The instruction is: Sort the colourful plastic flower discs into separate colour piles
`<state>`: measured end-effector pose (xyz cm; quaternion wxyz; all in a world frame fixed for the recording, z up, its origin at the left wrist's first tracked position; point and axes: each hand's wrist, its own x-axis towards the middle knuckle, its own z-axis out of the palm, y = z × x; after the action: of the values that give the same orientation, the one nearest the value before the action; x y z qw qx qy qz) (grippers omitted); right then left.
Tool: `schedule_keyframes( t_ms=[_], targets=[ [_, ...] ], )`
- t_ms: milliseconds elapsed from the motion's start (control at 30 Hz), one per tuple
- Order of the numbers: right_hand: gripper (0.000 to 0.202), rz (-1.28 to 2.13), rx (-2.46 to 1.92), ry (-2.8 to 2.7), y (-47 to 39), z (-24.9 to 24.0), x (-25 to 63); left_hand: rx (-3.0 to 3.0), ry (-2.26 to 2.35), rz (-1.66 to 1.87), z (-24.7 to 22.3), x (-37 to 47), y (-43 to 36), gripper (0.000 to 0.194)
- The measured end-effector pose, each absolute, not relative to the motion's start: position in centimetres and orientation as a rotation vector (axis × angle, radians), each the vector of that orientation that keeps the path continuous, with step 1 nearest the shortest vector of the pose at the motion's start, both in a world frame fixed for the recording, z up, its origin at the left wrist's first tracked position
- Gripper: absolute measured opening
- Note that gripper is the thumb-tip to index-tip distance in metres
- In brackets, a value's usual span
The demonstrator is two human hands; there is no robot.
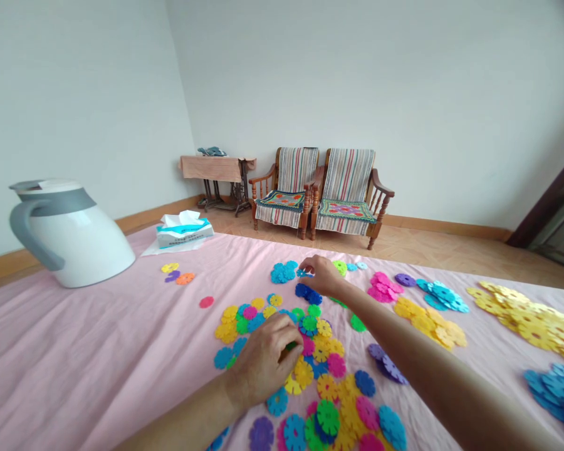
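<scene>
**Little notched disc in the right fingertips, left hand a mystery**

So on my remote feed the star is a small blue flower-edged plastic disc [302, 273], which looks pinched in the fingertips of the right hand [323, 274]. It's between a light-blue pile of notched discs [283, 272] and a dark-blue pile of notched discs [309, 293]. I'd reckon it weighs next to nothing: thin, stiff, a bit slick, hard to break. I'd take it by opposite edges, notches for bite; flat on the creased pink cloth [169, 351] these would be fiddly to lift, and stacked ones could slide.

The left hand [266, 357] is closer to me, left of the disc and well apart from it, fingers curled over a multicoloured spread of notched discs [328, 387]. Can't tell if it's gripping anything.

Farther out: a white-and-blue tissue box [184, 233], a white-and-grey jug [91, 241], and two wooden armchairs with striped covers [348, 172] behind.
</scene>
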<state>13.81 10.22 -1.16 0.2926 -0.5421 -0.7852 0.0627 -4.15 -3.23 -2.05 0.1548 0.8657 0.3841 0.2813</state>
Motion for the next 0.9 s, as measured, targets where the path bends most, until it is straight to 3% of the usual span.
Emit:
schedule_keyframes(
  t_ms=[333,733,900],
  targets=[
    [0.017,0.161,-1.418,-1.854,9.4,-0.9,12.5,2.516,1.095,0.803,-1.9,-4.3,-3.3,0.013],
    [0.02,0.26,-1.402,-1.847,-6.0,-1.7,17.6,2.331,1.196,1.292,-2.1,-4.6,-2.9,0.013],
    [0.025,0.319,-1.361,-2.039,-11.2,-2.2,16.9,2.357,1.217,1.322,-2.4,-4.8,-2.5,0.017]
  ],
)
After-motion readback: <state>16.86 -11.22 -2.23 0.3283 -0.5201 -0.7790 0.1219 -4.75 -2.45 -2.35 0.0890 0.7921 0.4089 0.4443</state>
